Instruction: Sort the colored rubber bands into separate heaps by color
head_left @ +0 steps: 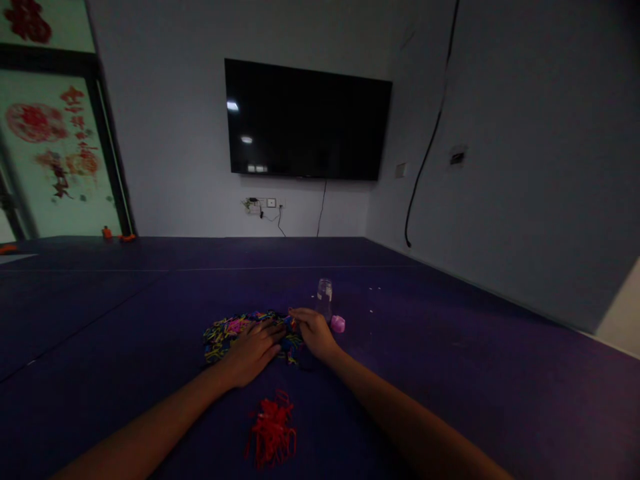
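Observation:
A pile of thin multicoloured bands (220, 340), mostly yellow, blue, black and pink, lies on the dark purple surface. My left hand (256, 350) rests on the pile's right half, fingers stretched out and pressing down on it. At the right edge of the pile, my right hand (316, 330) has thumb and fingers together in a pinch; what is between the fingertips is too small and dark to make out. Nearer to me, between my forearms, sits a separate heap of red bands (273, 430). Just beyond my right hand stands a clear bottle (325, 293), its lower part partly hidden.
A pink cap-like piece (339, 324) lies beside the bottle. Small white bits (371, 311) are scattered to the right on the purple surface (450, 387). A television (307, 120) hangs on the far wall, with a loose black cable (425, 160) on the right.

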A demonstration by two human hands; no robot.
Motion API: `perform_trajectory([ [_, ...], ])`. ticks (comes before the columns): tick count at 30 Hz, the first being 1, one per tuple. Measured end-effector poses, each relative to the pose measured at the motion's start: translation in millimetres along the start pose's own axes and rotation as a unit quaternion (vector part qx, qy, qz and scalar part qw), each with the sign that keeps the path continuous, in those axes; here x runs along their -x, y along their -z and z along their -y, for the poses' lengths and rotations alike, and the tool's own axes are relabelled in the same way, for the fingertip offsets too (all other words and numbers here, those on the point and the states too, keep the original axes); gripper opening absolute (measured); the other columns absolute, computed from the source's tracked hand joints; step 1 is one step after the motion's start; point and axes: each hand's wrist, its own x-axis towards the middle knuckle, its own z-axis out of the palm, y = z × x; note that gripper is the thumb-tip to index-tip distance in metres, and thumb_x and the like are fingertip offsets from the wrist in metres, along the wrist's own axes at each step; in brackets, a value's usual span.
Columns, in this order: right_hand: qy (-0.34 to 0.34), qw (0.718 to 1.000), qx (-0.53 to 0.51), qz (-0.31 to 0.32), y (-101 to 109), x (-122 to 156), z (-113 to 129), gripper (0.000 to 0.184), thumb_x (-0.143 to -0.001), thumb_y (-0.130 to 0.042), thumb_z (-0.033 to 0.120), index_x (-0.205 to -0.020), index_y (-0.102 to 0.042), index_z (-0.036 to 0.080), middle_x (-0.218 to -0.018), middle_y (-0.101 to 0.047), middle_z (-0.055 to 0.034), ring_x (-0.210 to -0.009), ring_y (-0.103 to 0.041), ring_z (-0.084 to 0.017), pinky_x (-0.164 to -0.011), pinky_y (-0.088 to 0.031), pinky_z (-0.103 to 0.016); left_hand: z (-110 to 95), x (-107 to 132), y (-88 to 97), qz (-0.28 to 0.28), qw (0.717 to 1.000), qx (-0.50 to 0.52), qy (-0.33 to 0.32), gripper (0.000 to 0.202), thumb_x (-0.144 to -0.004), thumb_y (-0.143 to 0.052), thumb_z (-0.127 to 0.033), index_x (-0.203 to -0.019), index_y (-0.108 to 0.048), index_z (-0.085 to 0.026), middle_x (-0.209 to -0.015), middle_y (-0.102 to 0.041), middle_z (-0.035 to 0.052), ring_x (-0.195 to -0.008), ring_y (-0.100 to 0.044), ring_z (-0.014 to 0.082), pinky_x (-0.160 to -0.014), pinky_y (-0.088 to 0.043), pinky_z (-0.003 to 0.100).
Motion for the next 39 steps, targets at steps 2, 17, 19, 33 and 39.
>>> perform_trajectory([
  [2, -0.015, 1.000, 0.021, -0.013, 0.7, 0.2, 0.3, 0.048, -0.071, -0.038, 0.002, -0.103, -0.071, 0.018, -0.107, -0.069, -0.0079, -0.102, -0.063, -0.019, -0.096, -0.046, -0.038, -2.0, 0.1, 1.1, -0.012, 1.000, -0.001, 0.021, 0.036, -0.096, -0.035, -0.032, -0.125, -0.054, -0.024, -0.132, -0.055, 0.0060, -0.125, -0.043, 0.0244, -0.103, -0.033, 0.046],
  [17, -0.092, 0.959, 0.246, 0.102, 3.0, 2.1, 18.3, 0.035, -0.078, -0.042, 0.005, -0.093, -0.072, 0.017, -0.105, -0.070, -0.0070, -0.102, -0.061, -0.018, -0.092, -0.041, -0.025, 0.3, -0.7, -2.4, -0.032, 0.999, -0.009, 0.018, 0.033, -0.094, -0.040, -0.028, -0.121, -0.057, -0.021, -0.129, -0.058, 0.0074, -0.125, -0.045, 0.0243, -0.103, -0.036, 0.045],
  [19, -0.090, 0.956, 0.253, 0.118, 3.8, 1.7, 20.6, 0.034, -0.078, -0.043, 0.006, -0.092, -0.072, 0.018, -0.104, -0.070, -0.0065, -0.100, -0.061, -0.017, -0.091, -0.040, -0.024, 1.9, -0.6, -4.7, -0.036, 0.999, -0.011, 0.024, 0.033, -0.094, -0.039, -0.028, -0.120, -0.058, -0.020, -0.127, -0.059, 0.0080, -0.124, -0.046, 0.0246, -0.102, -0.036, 0.046],
  [33, -0.080, 0.943, 0.274, 0.169, 3.2, 1.1, 20.7, 0.039, -0.076, -0.042, 0.004, -0.102, -0.069, 0.015, -0.109, -0.067, -0.0096, -0.108, -0.056, -0.019, -0.095, -0.036, -0.026, 7.1, -1.6, -11.4, -0.044, 0.999, -0.002, 0.027, 0.034, -0.095, -0.038, -0.031, -0.119, -0.059, -0.020, -0.126, -0.060, 0.0088, -0.120, -0.050, 0.0245, -0.101, -0.039, 0.046],
  [39, -0.051, 0.945, 0.266, 0.182, 2.2, 0.0, 15.6, 0.042, -0.074, -0.043, 0.002, -0.103, -0.070, 0.016, -0.115, -0.065, -0.0081, -0.109, -0.055, -0.019, -0.097, -0.036, -0.027, 7.9, -1.8, -11.8, -0.038, 0.999, -0.002, 0.032, 0.035, -0.095, -0.037, -0.031, -0.120, -0.059, -0.019, -0.127, -0.059, 0.0094, -0.121, -0.049, 0.0248, -0.102, -0.038, 0.047],
])
